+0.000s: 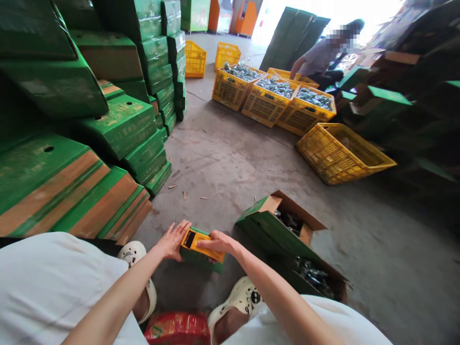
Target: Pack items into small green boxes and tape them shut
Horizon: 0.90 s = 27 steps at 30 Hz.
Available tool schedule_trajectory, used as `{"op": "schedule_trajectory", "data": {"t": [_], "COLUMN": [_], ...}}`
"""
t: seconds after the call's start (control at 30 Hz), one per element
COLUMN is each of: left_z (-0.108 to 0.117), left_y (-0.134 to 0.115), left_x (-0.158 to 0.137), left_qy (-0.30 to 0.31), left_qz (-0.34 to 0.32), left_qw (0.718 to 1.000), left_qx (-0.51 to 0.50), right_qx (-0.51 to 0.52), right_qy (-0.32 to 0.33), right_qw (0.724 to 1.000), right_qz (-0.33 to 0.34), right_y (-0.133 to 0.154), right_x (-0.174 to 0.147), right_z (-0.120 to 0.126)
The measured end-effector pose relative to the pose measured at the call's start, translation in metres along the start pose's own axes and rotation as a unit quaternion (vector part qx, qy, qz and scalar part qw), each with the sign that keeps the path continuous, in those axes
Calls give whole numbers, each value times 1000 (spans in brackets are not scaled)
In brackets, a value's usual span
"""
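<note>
A small green box (pixel 203 262) stands on the floor between my feet. My left hand (pixel 175 243) wraps round its left end, with fingers at the far side and the near side. On top of the box lies a yellow-orange block-shaped tool (pixel 206 248) with a dark window at its left; its exact kind I cannot make out. My right hand (pixel 219 242) is closed on this tool, thumb on top, fingers partly hidden behind it. Right of my hands are open green cartons (pixel 264 223) with shiny dark packets (pixel 312 274) inside.
Green cartons (pixel 124 120) are stacked high at the left. Yellow crates (pixel 268 106) of small wrapped pieces stand ahead, with a tilted yellow crate (pixel 323 158) nearer. A person (pixel 319 60) sits behind them. A red package (pixel 178 328) lies between my shoes.
</note>
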<state>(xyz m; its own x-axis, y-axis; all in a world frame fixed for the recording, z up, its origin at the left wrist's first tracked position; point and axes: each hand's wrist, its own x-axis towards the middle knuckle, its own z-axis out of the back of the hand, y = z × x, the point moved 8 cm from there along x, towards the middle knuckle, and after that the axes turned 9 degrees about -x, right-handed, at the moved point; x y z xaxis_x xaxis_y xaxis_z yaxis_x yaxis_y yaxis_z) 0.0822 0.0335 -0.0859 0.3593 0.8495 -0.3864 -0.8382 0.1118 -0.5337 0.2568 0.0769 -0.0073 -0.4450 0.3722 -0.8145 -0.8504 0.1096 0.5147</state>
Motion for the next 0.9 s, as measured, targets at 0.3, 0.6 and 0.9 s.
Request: {"op": "schedule_trajectory", "data": {"t": [0.3,0.6,0.9], "left_z": [0,-17,-26], "left_y": [0,-24,-64], "left_x": [3,17,22], "left_qy": [0,-35,-4], "left_qz": [2,-39,-81], "left_qw": [999,991,995], "left_qx": [36,120,55], "right_qx": [-181,-216,-207], "right_qy": [-87,-97,-87], "right_qw": [979,971,974], "right_qz": [-13,-25,-32], "right_y": [-44,-54,-59], "right_x": [-42,-29,-29], "right_z": [35,28,29]}}
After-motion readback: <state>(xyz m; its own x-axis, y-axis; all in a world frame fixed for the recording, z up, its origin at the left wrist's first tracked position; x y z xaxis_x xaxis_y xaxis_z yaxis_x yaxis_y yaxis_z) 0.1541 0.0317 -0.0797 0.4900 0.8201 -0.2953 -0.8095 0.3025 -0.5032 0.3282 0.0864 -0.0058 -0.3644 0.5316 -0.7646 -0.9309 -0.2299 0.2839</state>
